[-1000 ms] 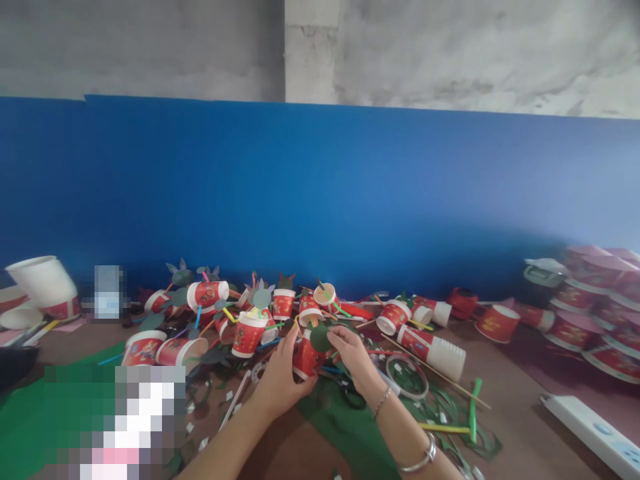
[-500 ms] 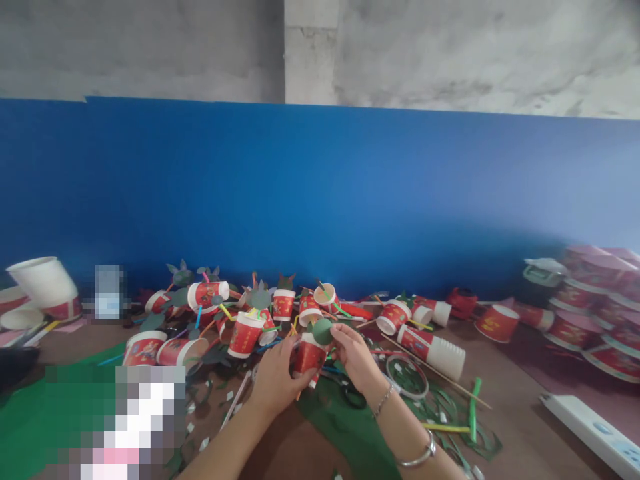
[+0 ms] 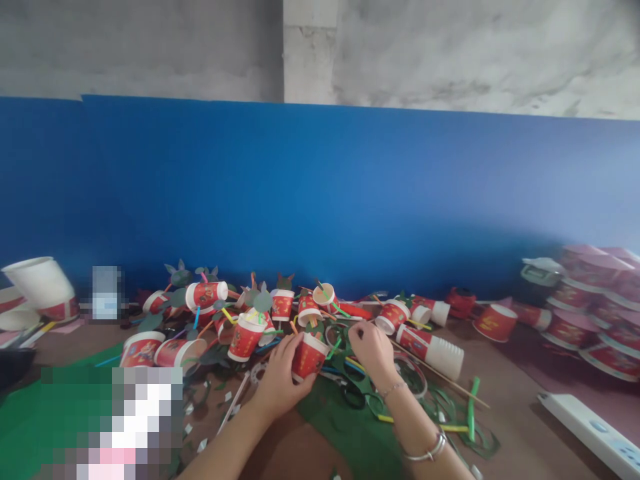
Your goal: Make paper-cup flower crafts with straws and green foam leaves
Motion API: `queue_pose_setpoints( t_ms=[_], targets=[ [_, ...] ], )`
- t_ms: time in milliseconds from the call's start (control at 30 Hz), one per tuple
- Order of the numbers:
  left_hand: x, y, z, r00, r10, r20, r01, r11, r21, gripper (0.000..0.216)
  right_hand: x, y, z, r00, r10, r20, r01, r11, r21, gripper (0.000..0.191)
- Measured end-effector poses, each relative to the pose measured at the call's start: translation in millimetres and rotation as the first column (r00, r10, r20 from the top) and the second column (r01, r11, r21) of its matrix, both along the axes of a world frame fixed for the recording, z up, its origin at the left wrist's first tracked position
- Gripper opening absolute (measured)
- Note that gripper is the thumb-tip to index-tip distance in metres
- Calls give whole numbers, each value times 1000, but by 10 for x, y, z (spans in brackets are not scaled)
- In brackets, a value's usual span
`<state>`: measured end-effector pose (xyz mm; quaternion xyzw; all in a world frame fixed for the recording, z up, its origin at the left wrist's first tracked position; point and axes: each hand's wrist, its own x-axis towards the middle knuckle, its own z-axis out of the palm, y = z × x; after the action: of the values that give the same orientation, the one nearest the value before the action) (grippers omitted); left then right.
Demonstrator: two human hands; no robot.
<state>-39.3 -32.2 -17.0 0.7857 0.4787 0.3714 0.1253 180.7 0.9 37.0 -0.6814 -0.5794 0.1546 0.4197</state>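
My left hand (image 3: pixel 285 373) is wrapped round a red paper cup (image 3: pixel 309 358) with a white rim, tilted slightly over the table's middle. Straw ends show at the cup's mouth. To its right, my right hand (image 3: pixel 374 350) hovers apart from the cup with its fingers curled together; whatever they may hold is hidden. Black-handled scissors (image 3: pixel 354 395) lie between the two wrists on green paper (image 3: pixel 345 433). Beyond the held cup stands a crowd of similar red cups, one of them (image 3: pixel 247 337) upright just left of my left hand.
Cut green scraps (image 3: pixel 440 403), a tape ring (image 3: pixel 417 377) and a thin wooden stick (image 3: pixel 450 379) lie at right. A nested cup stack (image 3: pixel 440 353) rests on its side. A white power strip (image 3: pixel 590 427) sits at the right edge, below piled red cups (image 3: pixel 575 327). A blue panel (image 3: pixel 320 200) stands behind.
My right hand has moved right, away from the cup, and its fingers have curled in. The round green piece it pinched at the cup's rim no longer shows. My left hand still holds the cup.
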Motion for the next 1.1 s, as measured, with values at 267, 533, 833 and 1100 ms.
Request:
queue_pose_setpoints(
  t_ms=[267,533,833,1100],
  targets=[
    [-15,-26,28,993,-76,88,66,992,108,69,-20,67,-42,975,221,27,-220,974,-49,37],
    [-25,-8,23,998,-15,59,4,984,177,69,42,87,-61,892,97,-442,-143,987,-71,34],
    [7,-82,-20,989,147,-16,-123,877,465,52,49,113,-90,649,-37,-760,-281,916,-286,9],
    [-7,-3,-11,986,158,58,-167,878,449,59,-63,32,11,621,5,-784,-213,964,-162,14]
  ],
)
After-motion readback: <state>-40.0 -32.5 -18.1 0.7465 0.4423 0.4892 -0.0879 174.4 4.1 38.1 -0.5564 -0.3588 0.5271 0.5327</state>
